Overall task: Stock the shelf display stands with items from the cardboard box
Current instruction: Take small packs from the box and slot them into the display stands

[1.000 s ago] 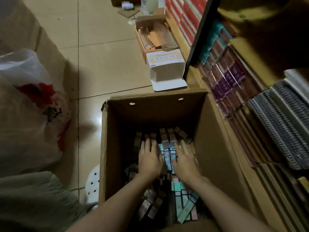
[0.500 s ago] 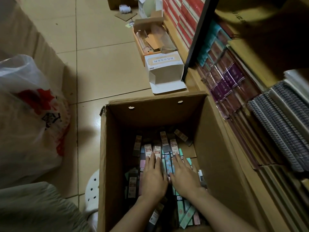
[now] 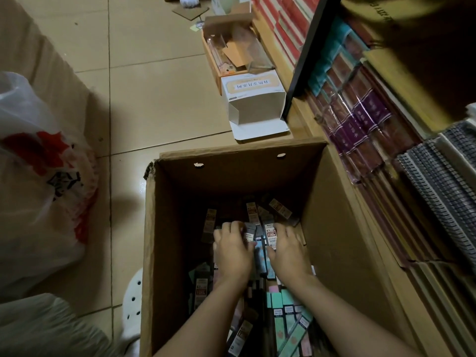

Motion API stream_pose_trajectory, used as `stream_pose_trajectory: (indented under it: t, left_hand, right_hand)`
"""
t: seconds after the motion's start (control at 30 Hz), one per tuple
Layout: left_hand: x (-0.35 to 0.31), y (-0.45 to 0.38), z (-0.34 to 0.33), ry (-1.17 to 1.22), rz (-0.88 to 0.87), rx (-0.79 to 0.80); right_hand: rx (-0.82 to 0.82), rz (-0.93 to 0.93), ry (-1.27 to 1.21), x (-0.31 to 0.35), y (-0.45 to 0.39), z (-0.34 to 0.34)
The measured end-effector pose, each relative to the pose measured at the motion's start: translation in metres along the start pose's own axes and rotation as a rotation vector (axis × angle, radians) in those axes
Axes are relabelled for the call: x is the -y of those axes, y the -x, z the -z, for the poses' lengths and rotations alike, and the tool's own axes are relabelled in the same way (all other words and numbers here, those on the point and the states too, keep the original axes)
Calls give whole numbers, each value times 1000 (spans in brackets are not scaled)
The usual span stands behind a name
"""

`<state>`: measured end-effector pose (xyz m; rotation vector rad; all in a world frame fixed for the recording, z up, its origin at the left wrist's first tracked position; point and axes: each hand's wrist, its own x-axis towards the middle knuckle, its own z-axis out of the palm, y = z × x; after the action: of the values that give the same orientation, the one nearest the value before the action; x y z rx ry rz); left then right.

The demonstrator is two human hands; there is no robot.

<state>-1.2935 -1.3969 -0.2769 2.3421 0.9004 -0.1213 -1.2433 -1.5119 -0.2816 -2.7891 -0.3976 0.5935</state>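
Box: I see the tall open brown cardboard box (image 3: 164, 240) standing on the beige tiled floor (image 3: 154, 99), just beside the wooden shelf unit (image 3: 386, 292) at the right.
Items: slim flat packets in teal, pink and dark wrappers (image 3: 288, 328) lie loose in a heap at the bottom of the box, some with white printed labels.
Left hand: my left hand (image 3: 233, 249) is down inside the box, palm down on the heap, fingers curled over the upper ends of several packets; I read it as gathering and gripping them.
Right hand: my right hand (image 3: 289, 251) lies just beside the left, palm down, fingers curled onto the packets; one white-labelled packet shows between the two hands.
Shelf: purple wrapped packs (image 3: 360, 124) and dark spiral-bound notebooks (image 3: 438, 181) fill the shelf at the right.
Floor beyond: a small white open carton with printed lettering (image 3: 253, 99) sits past the box, with an open orange-brown carton (image 3: 231, 55) behind it.
Left side: a white plastic bag with red print (image 3: 38, 176) is bunched on the floor.
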Motion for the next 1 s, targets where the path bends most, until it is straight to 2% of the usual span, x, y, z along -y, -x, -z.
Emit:
stream_pose_trajectory:
  t: [0.13, 0.27, 0.37, 0.5, 0.57, 0.63, 0.7, 0.77, 0.87, 1.0]
  left_hand:
    - [-1, -4, -8, -64, -32, 6]
    - [-3, -4, -12, -107, -61, -9]
    - [-2, -3, -12, -66, -70, 19]
    - [-3, 3, -6, 158, -32, 4]
    - [-5, 7, 0, 355, 77, 11]
    - [-8, 11, 5, 552, 188, 85]
    - [-12, 17, 10, 753, 307, 170]
    - [-14, 25, 15, 918, 409, 276]
    - [-13, 37, 20, 1035, 372, 408]
    - [-12, 40, 18, 1038, 300, 394]
  right_hand:
    - [-34, -48, -24, 2, -9, -7]
    - [-23, -172, -140, 6, -10, -9]
    - [-36, -179, -252, 5, -5, -8]
    - [-46, -261, -468, -1, 6, -2]
    - [-40, -336, -681, -4, 12, 0]
    - [-4, -407, -908, -7, 19, 3]
    - [53, -419, -1022, -8, 28, 5]
    - [113, -401, -1072, -6, 36, 5]
    - [156, -363, -1066, -5, 44, 5]
    - [218, -302, -1005, -1, 48, 7]
